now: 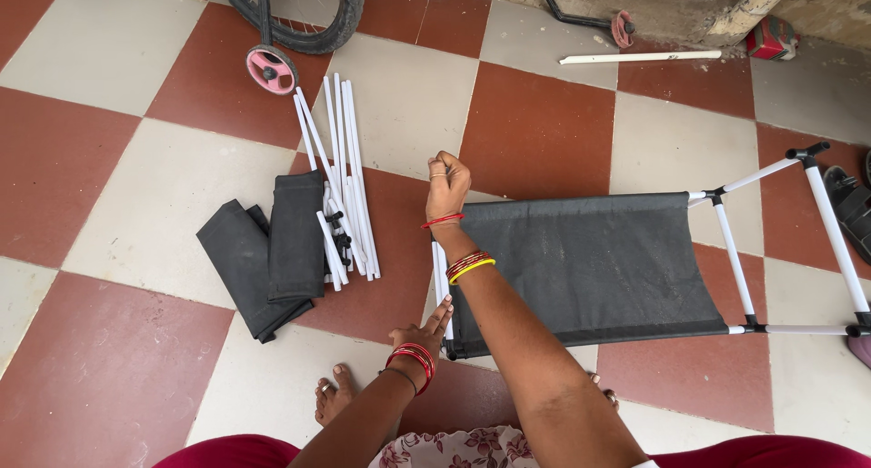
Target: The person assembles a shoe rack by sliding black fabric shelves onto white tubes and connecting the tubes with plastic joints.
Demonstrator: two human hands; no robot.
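A black fabric panel [590, 259] lies spread on the checked floor, its right edge fixed to a frame of white tubes with black joints [733, 259]. A white tube [439, 273] runs along the panel's left edge. My right hand [447, 185] is closed on the far end of that tube at the panel's far left corner. My left hand [423, 330] rests with fingers stretched against the tube's near end at the near left corner.
A bundle of loose white tubes [343, 173] and folded black fabric pieces [268, 259] lie to the left. A bicycle wheel [313, 28] and pink training wheel [271, 69] stand behind them. Another white tube [640, 57] and a red box [771, 37] lie by the far wall. My foot [334, 395] is near.
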